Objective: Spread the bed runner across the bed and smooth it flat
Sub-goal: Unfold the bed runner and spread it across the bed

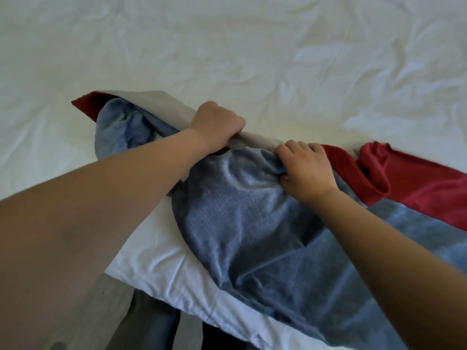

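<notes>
The bed runner (252,223) is a blue-grey woven cloth with red (417,188) and pale grey panels. It lies bunched and folded near the bed's front edge, on the white sheet (252,59). My left hand (217,125) grips the pale grey fold at the runner's far edge, fingers curled over it. My right hand (308,165) pinches a gather of blue-grey cloth just beside the red panel. A red corner (84,102) sticks out at the far left.
The wrinkled white sheet covers the whole bed beyond the runner. The bed's white corner (156,269) hangs at the bottom, with the floor (121,311) and dark legs (161,329) below it.
</notes>
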`<act>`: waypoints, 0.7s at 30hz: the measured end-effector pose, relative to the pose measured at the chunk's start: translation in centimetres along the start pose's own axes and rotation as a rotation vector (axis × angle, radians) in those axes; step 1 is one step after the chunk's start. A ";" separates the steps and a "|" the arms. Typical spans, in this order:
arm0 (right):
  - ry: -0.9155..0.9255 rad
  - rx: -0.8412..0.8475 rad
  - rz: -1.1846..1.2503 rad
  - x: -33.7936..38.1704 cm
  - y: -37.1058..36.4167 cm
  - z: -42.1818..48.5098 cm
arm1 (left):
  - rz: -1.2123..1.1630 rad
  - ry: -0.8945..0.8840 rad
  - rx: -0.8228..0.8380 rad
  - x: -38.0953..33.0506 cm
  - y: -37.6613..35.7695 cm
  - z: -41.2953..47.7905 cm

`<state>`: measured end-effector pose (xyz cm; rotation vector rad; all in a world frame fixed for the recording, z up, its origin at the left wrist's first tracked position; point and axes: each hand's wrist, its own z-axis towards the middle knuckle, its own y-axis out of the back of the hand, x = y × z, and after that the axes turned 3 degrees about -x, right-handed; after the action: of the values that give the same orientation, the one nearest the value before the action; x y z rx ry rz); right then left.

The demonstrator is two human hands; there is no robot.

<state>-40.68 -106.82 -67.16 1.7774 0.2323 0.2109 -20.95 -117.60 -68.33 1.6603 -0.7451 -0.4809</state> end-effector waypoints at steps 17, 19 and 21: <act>-0.012 -0.127 0.017 6.9 2.9 7.1 | 0.217 0.325 0.095 23.3 2.6 -1.5; -0.026 -0.073 0.003 7.5 3.1 8.5 | 0.249 0.357 0.117 26.3 2.9 -2.0; -0.054 -0.032 0.004 7.9 3.3 9.7 | 0.285 0.406 0.136 29.5 3.0 -2.6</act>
<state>-30.34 -114.44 -65.89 1.7491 0.1858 0.1688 1.03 -136.70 -62.40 1.6711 -0.7043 0.1105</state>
